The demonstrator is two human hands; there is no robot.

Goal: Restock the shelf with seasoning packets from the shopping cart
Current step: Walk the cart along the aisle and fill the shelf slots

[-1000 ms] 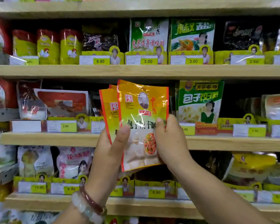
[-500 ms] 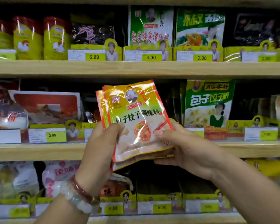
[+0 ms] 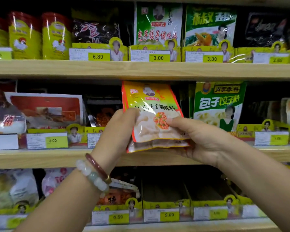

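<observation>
Both hands, left (image 3: 119,131) and right (image 3: 201,139), grip yellow packets (image 3: 151,104) at the middle shelf (image 3: 40,158) edge. Their top nearly touches the upper shelf (image 3: 90,68); a green packet (image 3: 219,104) stands just right.

A shop aisle is seen here: wooden shelves (image 3: 141,69) are stacked above and below the hands, packed with seasoning packets (image 3: 218,104) and tins (image 3: 56,36). Yellow price tags (image 3: 97,56) are fixed along every edge, marked 6.80, 3.00, 2.00, 5.00.
</observation>
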